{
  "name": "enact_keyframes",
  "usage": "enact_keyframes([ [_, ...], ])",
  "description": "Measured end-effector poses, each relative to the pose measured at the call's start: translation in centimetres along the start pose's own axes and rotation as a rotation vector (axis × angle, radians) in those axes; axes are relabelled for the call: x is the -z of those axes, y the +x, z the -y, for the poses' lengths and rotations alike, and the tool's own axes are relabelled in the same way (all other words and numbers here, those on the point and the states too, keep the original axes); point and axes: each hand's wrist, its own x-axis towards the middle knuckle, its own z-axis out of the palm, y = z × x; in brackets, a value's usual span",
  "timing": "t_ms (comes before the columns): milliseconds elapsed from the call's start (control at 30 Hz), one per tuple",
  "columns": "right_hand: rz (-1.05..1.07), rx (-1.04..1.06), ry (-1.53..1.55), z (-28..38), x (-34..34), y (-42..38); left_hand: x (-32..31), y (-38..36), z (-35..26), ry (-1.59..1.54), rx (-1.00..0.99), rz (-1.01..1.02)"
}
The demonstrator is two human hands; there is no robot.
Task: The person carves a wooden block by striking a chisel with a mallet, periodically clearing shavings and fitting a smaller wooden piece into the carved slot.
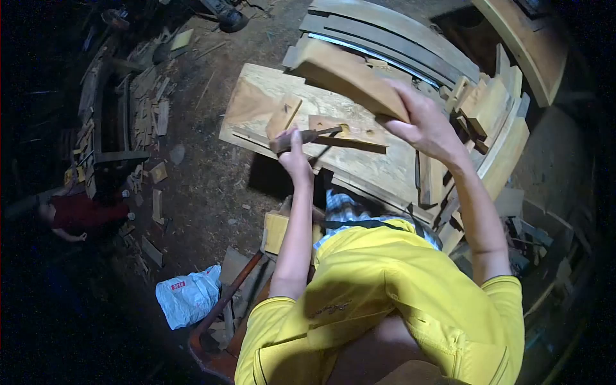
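Note:
My left hand (297, 159) is closed around the dark handle of a chisel (305, 137). The chisel's blade points right, its tip at a notch in a short wooden board (366, 136) that lies on the plywood-topped bench (247, 99). In my right hand (427, 122) is a thick, long wooden block (346, 74), gripped at its near end and raised above the bench. A small wood piece (283, 117) with a dark mark lies just beyond my left hand.
Long planks (391, 29) are stacked behind the bench, and cut timber pieces (494, 109) crowd its right side. A white plastic bag (188, 297) sits on the dirt floor at lower left. Another person (90, 212) is at far left, near scattered wood scraps (144, 109).

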Motion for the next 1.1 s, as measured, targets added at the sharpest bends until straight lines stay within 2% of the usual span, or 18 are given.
enact_keyframes([
  [33,-0.058,-0.056,0.023,-1.0,0.0,-1.0,0.0,0.7,1.2,-0.122,0.065,-0.138],
  [67,-0.058,-0.051,0.021,-1.7,0.0,-1.9,0.0,0.8,2.4,-0.197,0.000,-0.213],
  [133,-0.082,-0.421,0.204,-2.7,-0.1,-4.2,-0.2,1.2,3.3,-0.194,0.031,-0.288],
  [233,-0.140,-0.504,0.267,-3.9,0.0,-6.2,-2.0,1.7,2.1,-0.177,0.079,-0.375],
  [300,-0.180,-0.484,0.242,-5.2,0.1,-6.7,-4.3,1.1,-0.8,-0.078,0.103,-0.255],
  [333,-0.216,-0.429,0.182,-5.5,0.3,-6.6,-5.1,1.7,-0.4,-0.031,-0.050,-0.236],
  [367,-0.252,-0.372,0.124,-5.6,0.5,-6.6,-5.5,1.6,-0.1,-0.031,0.017,-0.208],
  [400,-0.171,-0.528,0.209,-4.3,1.4,-6.0,-5.8,1.7,0.3,-0.008,-0.034,-0.145],
  [500,-0.135,-0.518,0.168,-4.2,1.8,-5.1,-6.6,2.0,1.0,0.037,-0.106,0.000],
  [533,-0.159,-0.422,0.140,-4.6,1.7,-4.9,-6.8,1.9,1.0,0.058,-0.126,0.082],
  [667,-0.115,-0.319,0.048,-3.3,2.4,-3.2,-7.6,1.8,1.2,0.072,-0.076,0.287],
  [733,-0.118,-0.121,0.054,-2.4,2.5,-1.5,-8.2,2.5,1.1,0.132,-0.060,0.346],
  [833,-0.046,-0.084,0.155,-1.9,1.3,1.4,-9.3,3.1,0.2,0.206,-0.034,0.423],
  [900,-0.089,0.121,-0.099,-5.2,-2.0,2.9,-10.0,3.7,0.4,0.118,-0.073,0.502],
  [933,0.437,-0.174,-0.351,-5.7,-1.6,4.5,-10.3,4.6,0.8,0.284,0.107,0.512],
  [967,0.424,-0.174,-0.353,-5.8,-1.4,4.5,-10.4,5.4,1.2,0.398,0.093,0.519],
  [1033,0.326,-0.093,-0.384,-4.1,-0.5,4.5,-10.4,7.4,2.2,0.319,0.124,0.597],
  [1100,0.352,-0.164,-0.347,-2.4,0.3,3.4,-9.6,8.8,3.7,0.107,0.169,0.554],
])
